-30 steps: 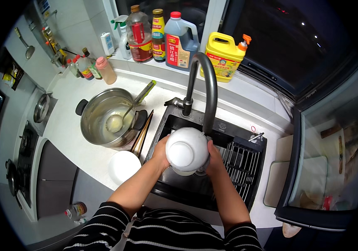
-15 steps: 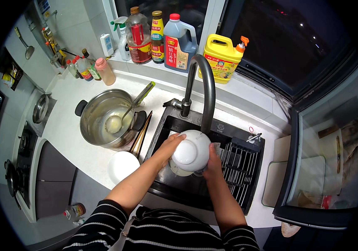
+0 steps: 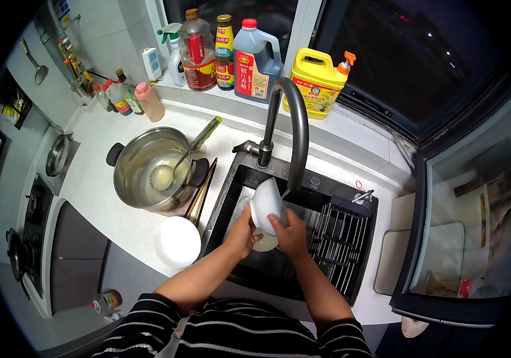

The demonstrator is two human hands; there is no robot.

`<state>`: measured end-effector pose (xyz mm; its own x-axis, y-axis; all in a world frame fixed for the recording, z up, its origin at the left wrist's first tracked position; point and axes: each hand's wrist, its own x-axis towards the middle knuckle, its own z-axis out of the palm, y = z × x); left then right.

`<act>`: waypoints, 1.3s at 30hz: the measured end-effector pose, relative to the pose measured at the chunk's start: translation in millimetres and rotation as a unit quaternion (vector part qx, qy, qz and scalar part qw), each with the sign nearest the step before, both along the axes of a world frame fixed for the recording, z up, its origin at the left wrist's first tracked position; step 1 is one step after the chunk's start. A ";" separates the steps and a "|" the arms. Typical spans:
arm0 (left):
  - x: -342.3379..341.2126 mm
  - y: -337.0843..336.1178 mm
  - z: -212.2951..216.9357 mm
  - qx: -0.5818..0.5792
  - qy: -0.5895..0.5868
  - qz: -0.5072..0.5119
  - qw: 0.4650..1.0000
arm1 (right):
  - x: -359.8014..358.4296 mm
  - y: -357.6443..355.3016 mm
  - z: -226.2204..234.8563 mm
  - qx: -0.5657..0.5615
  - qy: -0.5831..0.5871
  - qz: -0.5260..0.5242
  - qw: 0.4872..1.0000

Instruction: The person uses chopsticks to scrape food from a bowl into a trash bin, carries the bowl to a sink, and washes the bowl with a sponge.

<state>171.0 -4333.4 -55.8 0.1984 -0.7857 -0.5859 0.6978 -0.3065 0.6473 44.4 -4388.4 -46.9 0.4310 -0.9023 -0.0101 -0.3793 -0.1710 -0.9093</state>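
Under the dark faucet (image 3: 298, 137), a white bowl (image 3: 266, 206) is tilted on its side over the black sink (image 3: 231, 265), its mouth facing right. My right hand (image 3: 292, 234) grips its lower right part, the thumb on the outer wall. On the other side my left hand (image 3: 242, 235) holds it near the foot, fingers partly hidden. Below the bowl, a pale round dish (image 3: 265, 243) shows in part in the sink. A second white bowl (image 3: 177, 241) sits on the counter left of the sink.
A steel pot (image 3: 127, 179) with a ladle (image 3: 162, 177) in it stands on the counter (image 3: 88, 161), chopsticks (image 3: 203, 197) beside it. A metal rack (image 3: 342, 250) fills the sink's right side. Bottles and a yellow jug (image 3: 315, 83) line the sill. The window sash (image 3: 422, 227) swings in at right.
The white bowl has turned from base toward me to lying on its side, mouth to the right. My right hand has moved left and up onto its wall; my left hand has shifted lower.
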 end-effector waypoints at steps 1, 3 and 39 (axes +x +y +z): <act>11.1 2.9 -2.1 -0.009 0.073 -0.019 0.997 | 0.2 2.7 -3.6 -0.073 0.010 0.054 0.996; 19.5 5.7 -3.3 -0.039 0.136 -0.001 0.990 | 1.2 9.3 -10.3 -0.217 0.030 0.159 0.963; 38.6 12.6 -34.3 -0.216 -0.363 0.028 0.906 | 20.8 44.1 -65.0 -0.240 0.073 0.218 0.943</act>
<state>209.7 -4320.8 -90.1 0.4554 -0.8871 0.0756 0.0461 0.1083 0.9930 65.1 -4344.4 -111.9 0.7877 -0.5552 0.2669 -0.2923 -0.7182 -0.6315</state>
